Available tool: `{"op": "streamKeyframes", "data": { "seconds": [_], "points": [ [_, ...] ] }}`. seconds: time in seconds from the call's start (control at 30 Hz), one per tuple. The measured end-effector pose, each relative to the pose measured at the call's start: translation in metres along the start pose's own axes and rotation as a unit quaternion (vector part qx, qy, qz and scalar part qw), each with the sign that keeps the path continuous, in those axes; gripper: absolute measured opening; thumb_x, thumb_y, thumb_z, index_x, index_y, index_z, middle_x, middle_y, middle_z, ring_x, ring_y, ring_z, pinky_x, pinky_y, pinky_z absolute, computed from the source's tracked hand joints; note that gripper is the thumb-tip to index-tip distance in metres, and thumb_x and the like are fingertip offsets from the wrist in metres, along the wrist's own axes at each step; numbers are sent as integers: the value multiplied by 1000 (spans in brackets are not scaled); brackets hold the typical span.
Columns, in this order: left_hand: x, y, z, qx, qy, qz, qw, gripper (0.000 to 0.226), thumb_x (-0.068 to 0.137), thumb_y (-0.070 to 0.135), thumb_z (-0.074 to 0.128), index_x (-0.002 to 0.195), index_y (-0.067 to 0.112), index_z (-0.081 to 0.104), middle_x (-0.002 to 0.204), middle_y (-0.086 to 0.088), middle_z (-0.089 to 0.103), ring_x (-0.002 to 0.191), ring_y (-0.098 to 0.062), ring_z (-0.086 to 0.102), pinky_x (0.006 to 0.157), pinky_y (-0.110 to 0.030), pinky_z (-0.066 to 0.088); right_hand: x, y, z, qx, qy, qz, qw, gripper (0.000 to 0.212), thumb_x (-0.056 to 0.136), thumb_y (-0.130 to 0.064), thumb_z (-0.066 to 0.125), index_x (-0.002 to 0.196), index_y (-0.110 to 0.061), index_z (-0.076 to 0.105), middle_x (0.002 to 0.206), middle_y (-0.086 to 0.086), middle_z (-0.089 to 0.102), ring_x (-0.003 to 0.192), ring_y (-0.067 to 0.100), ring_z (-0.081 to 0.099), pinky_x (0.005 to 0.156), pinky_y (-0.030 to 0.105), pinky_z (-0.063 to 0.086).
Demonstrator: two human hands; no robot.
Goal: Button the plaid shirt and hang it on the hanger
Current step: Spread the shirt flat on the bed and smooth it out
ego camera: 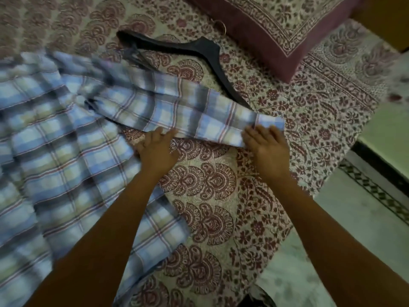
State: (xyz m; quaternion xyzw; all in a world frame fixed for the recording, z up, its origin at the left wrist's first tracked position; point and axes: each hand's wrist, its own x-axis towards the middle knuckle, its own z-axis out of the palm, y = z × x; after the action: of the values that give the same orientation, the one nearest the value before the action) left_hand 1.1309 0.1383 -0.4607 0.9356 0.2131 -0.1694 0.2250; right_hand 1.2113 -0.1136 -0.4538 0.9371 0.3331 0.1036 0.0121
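Note:
The blue, white and beige plaid shirt [59, 138] lies spread over the left half of the bed, with one sleeve [190, 114] stretched out to the right. My left hand [158, 149] grips the sleeve's lower edge near its middle. My right hand [266, 147] holds the sleeve at the cuff end, fingers on the cloth. A black hanger [208, 52] lies on the bedspread behind the sleeve, which covers its lower arm; its metal hook points toward the pillow.
The bed carries a maroon and cream printed bedspread [212, 187]. A maroon-bordered pillow [276, 25] sits at the back right. Right of the bed's edge is a tiled floor [363, 218] with a dark patterned border.

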Motion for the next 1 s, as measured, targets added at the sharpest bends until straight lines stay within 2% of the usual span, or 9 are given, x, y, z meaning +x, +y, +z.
{"op": "streamKeyframes", "data": {
  "seconds": [0.1,0.2,0.4,0.53,0.6,0.73,0.83,0.93,1.0],
  "points": [
    [-6,0,3,34,-53,9,998,68,89,35,55,147,31,19,157,-9,10,143,-30,10,113,-51,7,-28,-1,9,58,-236,54,969,69,85,-1,53,146,-13,25,154,11,23,142,30,25,115,45,19],
    [-8,-9,2,16,-49,7,999,68,89,34,56,146,29,20,157,-7,10,143,-28,12,114,-50,9,-31,-11,14,69,-303,101,945,79,90,-15,52,150,-16,-1,159,7,-4,146,28,-2,119,47,0],
    [-16,-37,-10,-24,2,-22,999,63,87,32,59,143,25,31,155,-9,21,142,-27,20,114,-43,19,-1,-46,4,149,-177,115,966,57,83,-35,30,124,-3,54,134,24,51,121,42,49,102,55,37],
    [-24,-64,-25,-51,95,-49,993,65,74,37,43,137,20,44,148,-12,35,137,-28,33,112,-42,27,50,-79,-2,200,-111,1,973,37,84,-17,50,119,-4,56,138,22,47,92,42,61,71,43,49],
    [-24,-80,-31,-46,117,-70,990,61,80,36,47,139,19,41,150,-13,31,139,-29,29,113,-43,23,84,-91,-3,220,-105,-25,970,41,87,-10,51,128,-5,49,145,19,38,78,41,61,56,34,41],
    [-23,-113,-37,-11,131,-136,982,60,89,29,57,143,22,32,155,-12,20,142,-30,18,112,-48,18,152,-121,6,225,-119,9,967,53,93,-15,46,143,-13,29,153,11,24,94,40,59,60,36,36],
    [-20,-134,-40,-26,76,-182,980,64,90,35,55,145,28,24,157,-10,11,143,-32,12,112,-56,18,190,-142,12,227,-170,27,958,54,93,-25,52,142,-17,31,138,16,45,108,38,56,76,43,46],
    [-19,-155,-39,-39,13,-185,982,71,89,42,55,146,34,15,158,-9,4,143,-35,9,110,-59,24,219,-156,20,215,-194,45,956,32,91,-31,53,120,-18,59,113,16,64,104,35,59,82,38,47],
    [-23,-159,-35,-10,-6,-172,985,73,89,46,52,146,37,7,158,-5,-2,143,-34,5,108,-60,26,238,-153,26,344,-183,146,909,23,89,-33,57,83,-14,69,79,9,69,75,23,64,71,34,46]
  ]
}}
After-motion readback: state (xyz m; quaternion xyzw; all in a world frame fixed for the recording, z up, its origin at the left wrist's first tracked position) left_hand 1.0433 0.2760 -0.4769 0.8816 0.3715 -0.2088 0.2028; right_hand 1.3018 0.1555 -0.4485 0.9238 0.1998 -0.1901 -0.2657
